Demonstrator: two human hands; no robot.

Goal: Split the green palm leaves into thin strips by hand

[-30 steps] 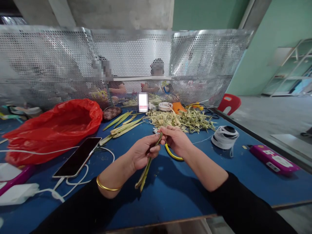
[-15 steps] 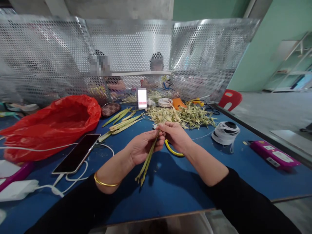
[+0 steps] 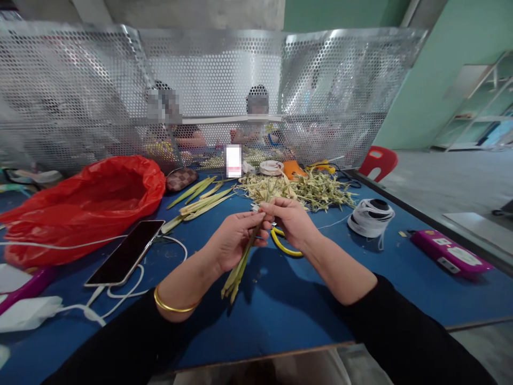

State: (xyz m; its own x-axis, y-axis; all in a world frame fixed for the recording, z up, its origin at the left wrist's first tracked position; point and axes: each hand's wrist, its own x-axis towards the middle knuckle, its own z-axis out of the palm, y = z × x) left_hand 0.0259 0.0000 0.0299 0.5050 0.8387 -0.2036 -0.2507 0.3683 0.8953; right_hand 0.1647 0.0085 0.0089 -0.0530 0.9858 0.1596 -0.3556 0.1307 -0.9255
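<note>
A small bundle of green plant stalks (image 3: 240,270) slants down toward me from my left hand (image 3: 236,238), whose thumb and fingers are closed around it. My right hand (image 3: 286,219) pinches the upper part of the same stalks, its fingertips touching those of the left. Thin tips of the bundle poke up past the fingers. Under my right wrist lies a yellow loop handle (image 3: 285,247), perhaps of scissors, partly hidden by the hand. Beyond the hands spreads a heap of cut, dried-looking plant pieces (image 3: 312,192). Longer loose stalks (image 3: 208,203) lie left of the heap.
An open red plastic bag (image 3: 80,214) and a phone (image 3: 126,254) with white cables occupy the left. On the right are a spool of white cord (image 3: 371,218) and a purple packet (image 3: 451,254). A perforated metal screen (image 3: 216,69) stands behind, with two people beyond it.
Both hands stay in nearly the same place. The stalk bundle has shifted slightly, its lower ends fanned a little wider, and the right fingers have moved a bit on it.
</note>
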